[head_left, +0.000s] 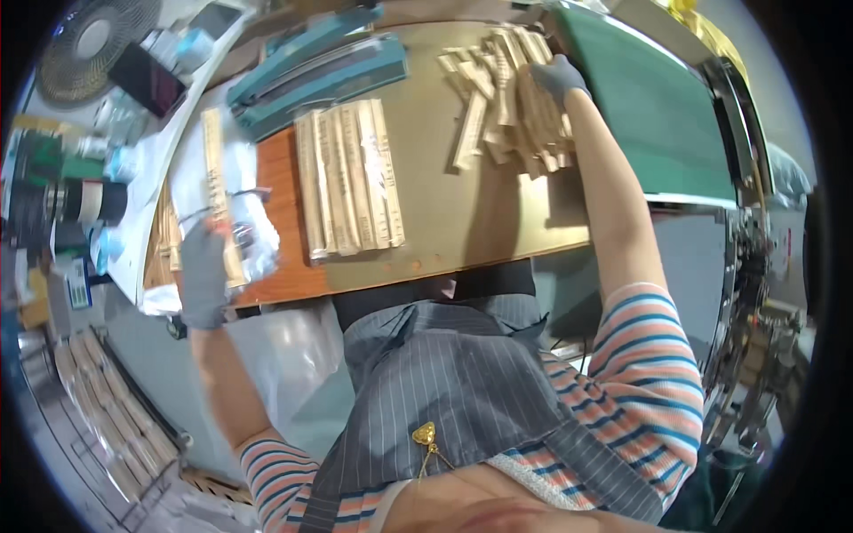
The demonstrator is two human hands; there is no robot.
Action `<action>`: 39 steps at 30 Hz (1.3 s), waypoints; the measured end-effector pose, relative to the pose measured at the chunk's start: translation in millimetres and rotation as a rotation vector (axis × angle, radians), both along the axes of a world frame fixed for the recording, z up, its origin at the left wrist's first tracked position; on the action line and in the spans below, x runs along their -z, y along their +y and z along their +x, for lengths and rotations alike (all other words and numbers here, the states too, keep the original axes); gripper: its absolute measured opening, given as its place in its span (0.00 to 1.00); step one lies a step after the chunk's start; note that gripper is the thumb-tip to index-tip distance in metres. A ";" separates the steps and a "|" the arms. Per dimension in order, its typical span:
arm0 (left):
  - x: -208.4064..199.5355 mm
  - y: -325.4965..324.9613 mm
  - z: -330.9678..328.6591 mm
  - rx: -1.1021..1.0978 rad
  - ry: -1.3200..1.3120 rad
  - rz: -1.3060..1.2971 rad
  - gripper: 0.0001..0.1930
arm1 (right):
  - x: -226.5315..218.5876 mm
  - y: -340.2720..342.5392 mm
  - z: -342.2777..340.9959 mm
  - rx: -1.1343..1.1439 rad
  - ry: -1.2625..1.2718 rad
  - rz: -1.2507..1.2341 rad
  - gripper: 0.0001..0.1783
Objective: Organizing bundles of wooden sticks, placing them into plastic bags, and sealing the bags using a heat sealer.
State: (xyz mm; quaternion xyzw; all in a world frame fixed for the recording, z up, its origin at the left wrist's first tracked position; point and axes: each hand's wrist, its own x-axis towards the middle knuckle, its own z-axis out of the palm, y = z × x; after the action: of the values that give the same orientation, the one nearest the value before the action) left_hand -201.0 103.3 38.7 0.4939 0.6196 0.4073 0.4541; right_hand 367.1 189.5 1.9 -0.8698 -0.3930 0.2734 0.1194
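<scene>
My left hand (204, 280), in a grey glove, is closed on a long, narrow tan paper packet (213, 164) held at the table's left edge. Beside it lie crumpled clear plastic and more tan packets. At the far right, my right hand (558, 78), also gloved in grey, is closed over the edge of a loose pile of narrow paper packets (502, 75); motion smears the packets under its fingers. Between the hands, a clear bag (351, 178) holds several such packets side by side.
A blue-green metal device (324, 80) stands behind the bag on the table (435, 195). To the right is a green-topped surface (649, 107). On the left shelf are a fan (93, 40), a phone (147, 80) and bottles. Bagged packets (115, 409) lie on a lower-left rack.
</scene>
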 end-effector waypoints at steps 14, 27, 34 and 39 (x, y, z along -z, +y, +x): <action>101.7 83.9 326.1 0.428 -0.049 -0.196 0.42 | 39.2 -74.7 -108.3 0.083 1.242 0.499 0.27; -0.7 40.4 281.6 0.600 -0.409 0.171 0.30 | -22.0 -88.2 -130.8 -0.097 1.465 0.813 0.23; -23.8 29.5 268.3 0.780 -0.425 0.292 0.49 | -67.2 -110.9 -113.6 -0.545 1.233 0.887 0.56; 0.0 23.8 268.3 0.902 -0.394 0.249 0.55 | -61.8 -121.1 -132.2 -0.594 1.260 1.006 0.63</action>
State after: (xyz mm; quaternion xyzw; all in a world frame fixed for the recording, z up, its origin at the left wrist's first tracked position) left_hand 67.2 127.1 38.6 0.6766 0.1940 0.3267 0.6308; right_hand 234.9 68.4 63.7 -0.2601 -0.5393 0.5186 0.6104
